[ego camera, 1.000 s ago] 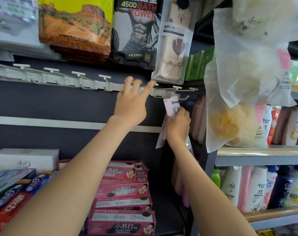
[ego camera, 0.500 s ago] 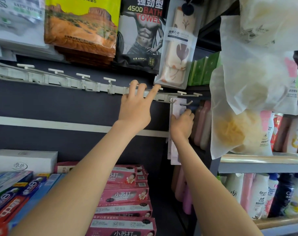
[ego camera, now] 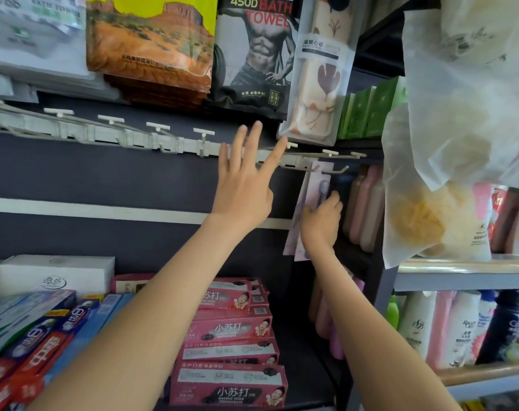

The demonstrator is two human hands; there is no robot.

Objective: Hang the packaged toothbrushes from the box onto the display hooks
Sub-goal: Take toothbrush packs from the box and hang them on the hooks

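The left hand (ego camera: 243,188) is reaching up in front of the white hook rail (ego camera: 118,137), fingers straight and spread, gripping nothing. The right hand (ego camera: 322,222) is curling its fingers around the lower part of 1 pink packaged toothbrush (ego camera: 317,186), which is hanging by its top on a display hook (ego camera: 339,170) at the rail's right end, above stacked pink toothpaste boxes (ego camera: 231,351).

One head-worn wide-angle view faces forward, close to the hook rail (ego camera: 169,142) on the display wall.
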